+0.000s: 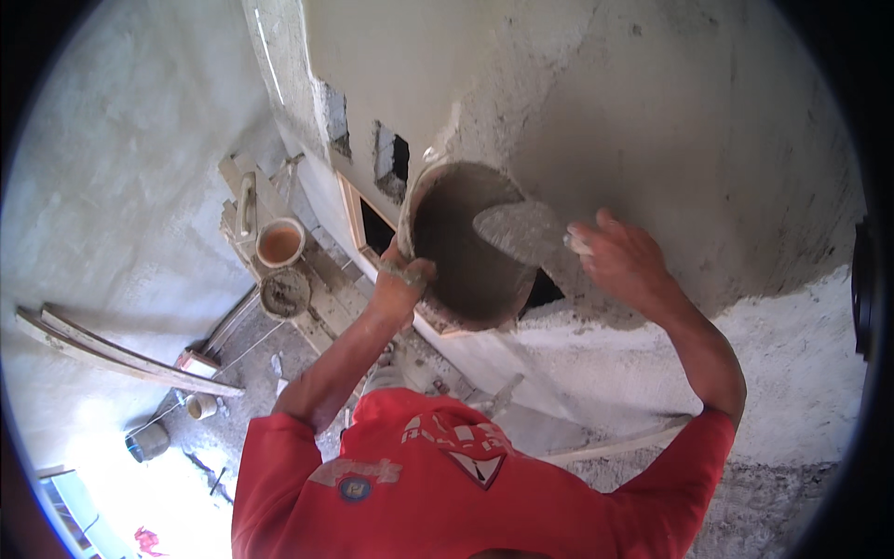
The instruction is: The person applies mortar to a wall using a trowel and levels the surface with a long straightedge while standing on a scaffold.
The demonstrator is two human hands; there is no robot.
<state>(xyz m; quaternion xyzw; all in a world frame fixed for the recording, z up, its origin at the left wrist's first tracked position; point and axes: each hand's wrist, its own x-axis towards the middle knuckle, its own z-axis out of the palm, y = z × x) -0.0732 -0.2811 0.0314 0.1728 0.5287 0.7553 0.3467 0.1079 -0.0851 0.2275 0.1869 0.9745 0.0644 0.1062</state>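
- My left hand (pixel 402 287) was clamped on the left rim of the bucket (pixel 489 303), thumb over the edge, probably to steady it and keep its mouth turned up toward me.
- My right hand (pixel 622 263), well apart from the left, was closed around the handle end of the trowel (pixel 514 231); the fingers hid most of the grip.
- The blade reached over the bucket's right side, pointing left across the mouth, an angle that I judge suited scooping or scraping against the rim.
- The bucket stood close in front of the wall (pixel 670 121), I suppose to keep the carry short; whether it touched, I couldn't tell.
- It looked round and deep, its rim crusted pale, its inside dark grey; how much it held was unclear.
- The trowel's blade was broad, round-ended and smeared grey.
- To my left, two smaller containers, one holding brownish liquid (pixel 279 244), sat by the planks (pixel 321 312).
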